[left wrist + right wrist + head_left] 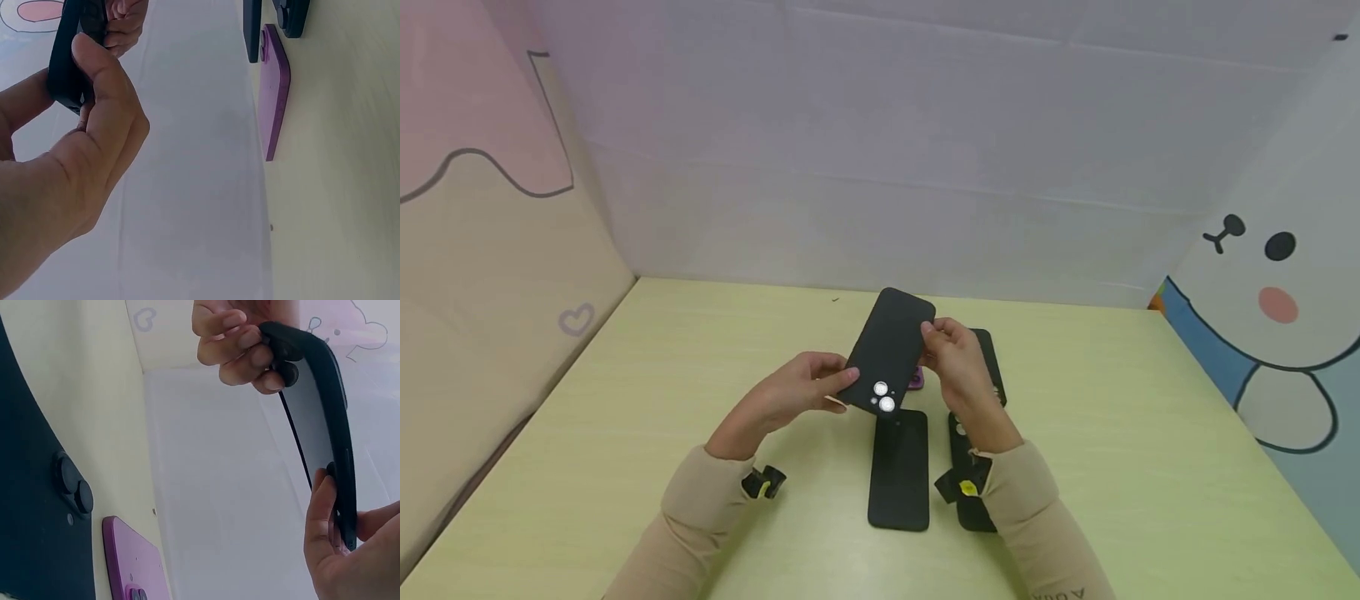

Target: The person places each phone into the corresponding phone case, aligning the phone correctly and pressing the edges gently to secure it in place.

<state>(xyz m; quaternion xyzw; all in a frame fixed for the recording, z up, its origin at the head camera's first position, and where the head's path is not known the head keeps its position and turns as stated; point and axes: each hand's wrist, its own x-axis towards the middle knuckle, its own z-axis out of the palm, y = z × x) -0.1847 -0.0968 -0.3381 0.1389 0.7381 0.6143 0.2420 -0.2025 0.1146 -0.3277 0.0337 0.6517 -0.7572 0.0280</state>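
Note:
A phone in a black case [889, 348] is held above the yellow-green table [625, 433], back side up, its two camera lenses toward me. My left hand [808, 387] grips its near camera end [74, 56], thumb on the back. My right hand [953, 354] pinches the far right edge [331, 419]. In the right wrist view the phone's pale screen side faces down.
Below the held phone a black case [898, 471] lies flat on the table. Another black case [973, 433] lies to its right, partly under my right forearm. A purple phone [275, 87] lies behind them. Paper walls close in the table's back and sides.

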